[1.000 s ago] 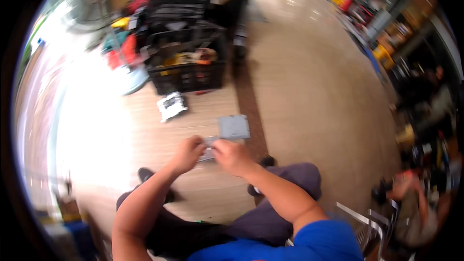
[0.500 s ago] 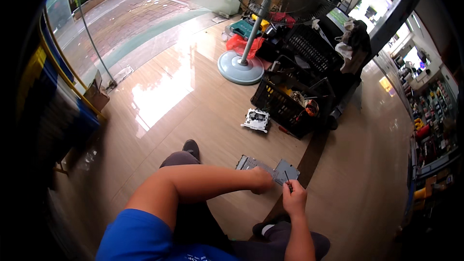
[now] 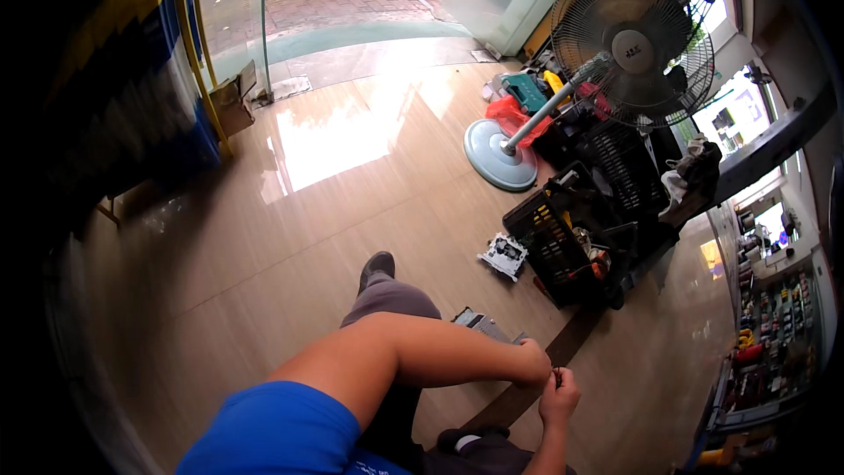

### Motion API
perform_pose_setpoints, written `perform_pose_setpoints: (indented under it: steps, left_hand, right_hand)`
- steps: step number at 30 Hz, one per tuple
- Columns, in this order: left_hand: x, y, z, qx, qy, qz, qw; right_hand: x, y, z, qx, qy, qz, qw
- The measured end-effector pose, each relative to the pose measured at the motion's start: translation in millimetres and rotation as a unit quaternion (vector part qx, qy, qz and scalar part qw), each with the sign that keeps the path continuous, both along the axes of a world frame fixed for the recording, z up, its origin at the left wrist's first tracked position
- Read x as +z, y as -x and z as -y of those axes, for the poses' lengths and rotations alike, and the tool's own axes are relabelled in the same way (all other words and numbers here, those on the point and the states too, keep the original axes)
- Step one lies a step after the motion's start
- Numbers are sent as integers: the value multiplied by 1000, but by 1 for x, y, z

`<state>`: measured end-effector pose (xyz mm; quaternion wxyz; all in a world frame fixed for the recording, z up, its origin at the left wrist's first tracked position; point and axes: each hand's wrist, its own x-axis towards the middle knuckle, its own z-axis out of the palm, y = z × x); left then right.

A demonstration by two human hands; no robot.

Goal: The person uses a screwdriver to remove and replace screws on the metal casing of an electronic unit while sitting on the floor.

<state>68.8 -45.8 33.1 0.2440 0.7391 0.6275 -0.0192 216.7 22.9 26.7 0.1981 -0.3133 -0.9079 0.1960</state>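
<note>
My left hand (image 3: 533,362) and my right hand (image 3: 559,394) meet low in front of me, fingertips close together. The right one is closed in a pinch on a thin dark tool (image 3: 556,376), of which only a small bit shows. My left hand is curled, and whatever its fingers hold is hidden. Just beyond my left forearm, a grey metal device casing (image 3: 477,322) lies on the floor, partly covered by the arm. Farther off, a white-and-black mechanism (image 3: 505,257) rests on the tiles.
A black plastic crate (image 3: 552,242) of tools stands right of the mechanism, with more crates behind. A standing fan (image 3: 501,157) is at the back right. My shoe (image 3: 376,269) is beyond the forearm. A cardboard box (image 3: 232,104) leans by the yellow-framed rack at left.
My view has turned, shifting the scene. My hands, apart before, have come together; the left has left the metal casing for the right hand. The flat grey plate is now mostly hidden.
</note>
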Motion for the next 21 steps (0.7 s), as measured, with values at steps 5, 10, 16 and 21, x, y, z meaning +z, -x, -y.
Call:
perform_pose_setpoints:
  steps: [5, 10, 16, 21]
  left_hand:
    - [8, -4, 10, 6, -90, 12, 996]
    - [13, -16, 12, -26, -110, 0, 994]
    - [16, -18, 10, -46, -99, -14, 994]
    - [30, -14, 6, -20, -13, -1, 1000]
  right_hand:
    - [27, 10, -16, 36, -40, 39, 998]
    - [25, 7, -54, 92, -72, 86, 989]
    - [-17, 0, -104, 129, -88, 194, 969]
    - [-56, 2, -157, 70, -92, 336, 935]
